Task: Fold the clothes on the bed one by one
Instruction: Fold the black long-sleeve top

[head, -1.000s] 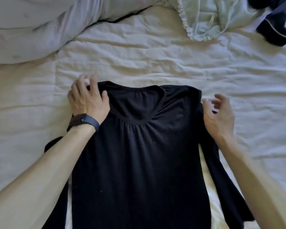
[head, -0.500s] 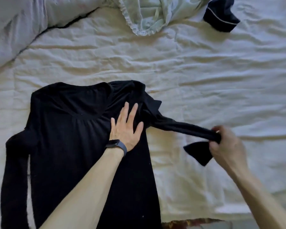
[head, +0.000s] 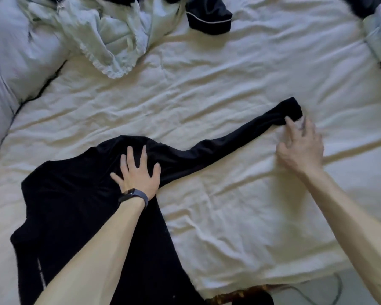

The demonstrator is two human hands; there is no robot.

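Note:
A black long-sleeved top [head: 75, 205] lies flat on the cream bedsheet [head: 229, 205] at the lower left. Its right sleeve [head: 240, 137] stretches out across the sheet toward the upper right, ending in a cuff. My left hand [head: 139, 175], with a dark band on the wrist, presses flat with spread fingers on the top's right shoulder. My right hand [head: 299, 144] hovers just below the cuff with fingers loosely spread; one fingertip touches the cuff's edge. It holds nothing.
A crumpled pale green garment [head: 106, 34] lies at the back left beside a navy piece with white piping [head: 209, 16]. More clothes [head: 378, 29] sit at the right edge. A pale pillow [head: 15, 56] is at far left. The bed's front edge [head: 273, 280] runs along the bottom right.
My right hand pulled the sleeve out to the right, laid it straight on the sheet and let it go. My left hand stayed pressed on the shoulder.

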